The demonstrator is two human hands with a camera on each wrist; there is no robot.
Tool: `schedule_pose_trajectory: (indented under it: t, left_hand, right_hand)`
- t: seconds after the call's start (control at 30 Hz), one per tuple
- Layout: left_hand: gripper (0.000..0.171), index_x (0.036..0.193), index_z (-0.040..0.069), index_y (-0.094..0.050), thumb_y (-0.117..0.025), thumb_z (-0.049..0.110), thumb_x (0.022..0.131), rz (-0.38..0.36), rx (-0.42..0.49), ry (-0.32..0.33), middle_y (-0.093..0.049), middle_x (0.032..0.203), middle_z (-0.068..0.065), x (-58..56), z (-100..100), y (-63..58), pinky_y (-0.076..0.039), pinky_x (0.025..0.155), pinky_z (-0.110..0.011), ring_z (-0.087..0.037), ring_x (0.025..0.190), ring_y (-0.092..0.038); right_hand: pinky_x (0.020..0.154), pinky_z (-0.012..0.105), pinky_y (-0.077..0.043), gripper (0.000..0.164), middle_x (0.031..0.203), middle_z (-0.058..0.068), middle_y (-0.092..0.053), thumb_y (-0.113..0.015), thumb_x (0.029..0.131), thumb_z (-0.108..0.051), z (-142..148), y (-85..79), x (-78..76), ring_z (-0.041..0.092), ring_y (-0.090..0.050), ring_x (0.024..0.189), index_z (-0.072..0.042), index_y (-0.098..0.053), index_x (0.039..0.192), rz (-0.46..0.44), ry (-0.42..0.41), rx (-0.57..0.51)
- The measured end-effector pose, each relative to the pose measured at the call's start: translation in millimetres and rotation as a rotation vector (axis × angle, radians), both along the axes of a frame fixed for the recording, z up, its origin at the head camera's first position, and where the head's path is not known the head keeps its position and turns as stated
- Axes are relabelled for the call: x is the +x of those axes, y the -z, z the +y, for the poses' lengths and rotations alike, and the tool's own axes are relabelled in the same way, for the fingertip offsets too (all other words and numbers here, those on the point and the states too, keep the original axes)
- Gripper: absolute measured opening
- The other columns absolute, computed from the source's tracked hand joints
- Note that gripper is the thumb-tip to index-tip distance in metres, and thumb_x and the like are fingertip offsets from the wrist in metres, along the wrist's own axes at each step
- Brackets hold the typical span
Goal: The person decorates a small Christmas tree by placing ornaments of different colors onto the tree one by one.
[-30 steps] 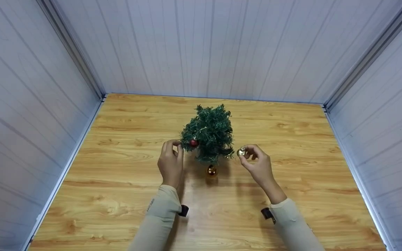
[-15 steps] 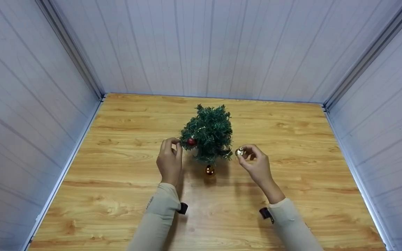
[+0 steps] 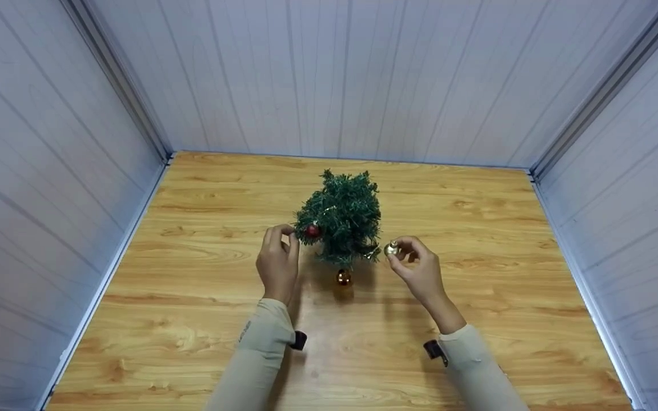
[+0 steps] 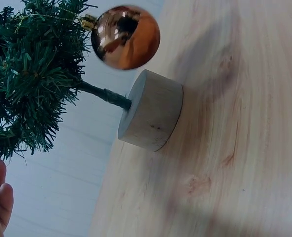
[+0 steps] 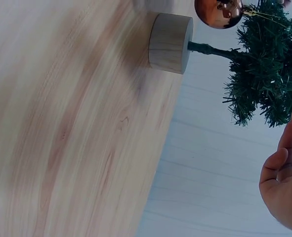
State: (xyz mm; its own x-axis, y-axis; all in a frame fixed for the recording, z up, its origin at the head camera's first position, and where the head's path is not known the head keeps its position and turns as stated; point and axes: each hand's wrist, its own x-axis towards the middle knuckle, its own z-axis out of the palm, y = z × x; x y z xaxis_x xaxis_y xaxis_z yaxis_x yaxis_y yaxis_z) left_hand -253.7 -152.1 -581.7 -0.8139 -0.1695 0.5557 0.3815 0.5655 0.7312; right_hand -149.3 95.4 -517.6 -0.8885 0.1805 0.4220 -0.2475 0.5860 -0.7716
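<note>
A small artificial Christmas tree (image 3: 346, 211) stands on a round wooden base (image 4: 153, 111), its trunk upright. My left hand (image 3: 279, 262) is at the tree's left side, with thumb and fingertips pinching the tip of a branch; the contact is partly hidden. Close by, a red bauble (image 3: 313, 231) hangs on that side. In my right hand (image 3: 422, 268), thumb and fingers pinch a pale gold bauble (image 3: 391, 249) just off the lower right branches. An orange-gold bauble (image 4: 127, 37) dangles at the front, above the base. The right wrist view does not show the pale gold bauble clearly.
The tree is on a wood-grain tabletop (image 3: 192, 337). White panel walls (image 3: 317, 80) enclose it at the back and both sides. Black wrist cameras (image 3: 299, 341) are strapped to both sleeves.
The tree's front and its red and orange-gold baubles have shifted slightly left. Both hands have moved a little left too, the right still holding its bauble.
</note>
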Motion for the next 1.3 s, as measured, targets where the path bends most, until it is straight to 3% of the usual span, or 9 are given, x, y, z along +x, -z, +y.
schedule_pose_trajectory:
  t: [0.2, 0.4, 0.47, 0.6, 0.7, 0.8, 1.03, 1.3]
  left_hand:
    - [0.005, 0.096, 0.014, -0.066, -0.064, 0.011, 0.092, -0.013, 0.009, 0.005, -0.063, 0.092, -0.001, 2.1, -1.0, 2.2, -0.043, 0.052, -0.032, -0.012, 0.061, -0.056]
    - [0.01, 0.096, 0.015, -0.066, -0.067, 0.008, 0.09, -0.017, 0.028, 0.006, -0.063, 0.09, 0.001, 6.3, -1.5, 4.5, -0.042, 0.051, -0.032, -0.01, 0.059, -0.055]
    - [0.011, 0.097, 0.016, -0.066, -0.067, 0.008, 0.089, -0.017, 0.031, 0.008, -0.063, 0.09, 0.001, 8.3, -1.5, 5.1, -0.042, 0.051, -0.031, -0.009, 0.058, -0.054]
    - [0.008, 0.098, 0.015, -0.066, -0.066, 0.01, 0.091, -0.019, 0.032, 0.01, -0.064, 0.091, 0.002, 11.8, -2.1, 5.0, -0.041, 0.051, -0.031, -0.008, 0.058, -0.054]
    - [0.007, 0.098, 0.015, -0.067, -0.065, 0.012, 0.092, -0.024, 0.033, 0.013, -0.065, 0.092, 0.002, 14.6, -2.4, 3.6, -0.041, 0.05, -0.031, -0.008, 0.059, -0.055]
    - [0.008, 0.099, 0.016, -0.067, -0.065, 0.012, 0.092, -0.026, 0.038, 0.02, -0.065, 0.093, 0.002, 16.8, -2.5, 2.2, -0.042, 0.051, -0.031, -0.008, 0.059, -0.056]
    - [0.01, 0.099, 0.015, -0.067, -0.067, 0.01, 0.091, 0.0, 0.043, 0.023, -0.065, 0.094, 0.001, 18.8, -3.5, 0.5, -0.042, 0.051, -0.031, -0.008, 0.059, -0.055]
    - [0.011, 0.098, 0.013, -0.068, -0.069, 0.007, 0.089, 0.028, 0.065, 0.037, -0.066, 0.094, 0.001, 25.5, -2.5, -1.4, -0.043, 0.051, -0.029, -0.008, 0.059, -0.055]
  right_hand:
    - [0.068, 0.047, -0.047, 0.02, 0.083, 0.013, -0.066, -0.072, 0.083, 0.004, -7.5, -15.2, 6.9, 0.016, -0.058, 0.072, 0.005, -0.066, 0.101, 0.016, -0.008, -0.018]
    - [0.068, 0.028, -0.044, 0.021, 0.084, 0.012, -0.067, -0.073, 0.082, 0.004, -6.5, -12.1, 6.1, 0.016, -0.059, 0.071, 0.004, -0.066, 0.102, 0.025, -0.01, -0.019]
    - [0.068, 0.033, -0.046, 0.021, 0.084, 0.013, -0.068, -0.073, 0.083, 0.004, -5.9, -10.5, 5.1, 0.015, -0.059, 0.072, 0.004, -0.066, 0.102, 0.016, -0.009, -0.025]
    - [0.068, 0.042, -0.047, 0.021, 0.086, 0.009, -0.068, -0.073, 0.083, 0.001, 3.9, 9.0, -3.4, 0.014, -0.058, 0.073, 0.0, -0.066, 0.103, 0.01, -0.009, -0.03]
    - [0.069, 0.034, -0.046, 0.022, 0.085, 0.004, -0.068, -0.075, 0.084, -0.003, 10.9, 22.3, -8.6, 0.012, -0.058, 0.073, -0.005, -0.067, 0.104, 0.008, -0.007, -0.031]
    - [0.069, 0.028, -0.044, 0.022, 0.084, 0.002, -0.068, -0.076, 0.084, -0.005, 10.5, 22.1, -8.2, 0.01, -0.057, 0.073, -0.007, -0.068, 0.104, 0.001, 0.0, -0.037]
    - [0.069, 0.032, -0.044, 0.022, 0.085, 0.006, -0.068, -0.076, 0.083, -0.004, 9.2, 21.4, -8.6, 0.011, -0.057, 0.073, -0.005, -0.068, 0.104, 0.018, -0.01, -0.057]
    - [0.068, 0.028, -0.043, 0.021, 0.083, 0.002, -0.067, -0.076, 0.083, -0.004, 10.3, 23.2, -8.7, 0.01, -0.056, 0.072, -0.006, -0.068, 0.103, 0.026, -0.018, -0.058]
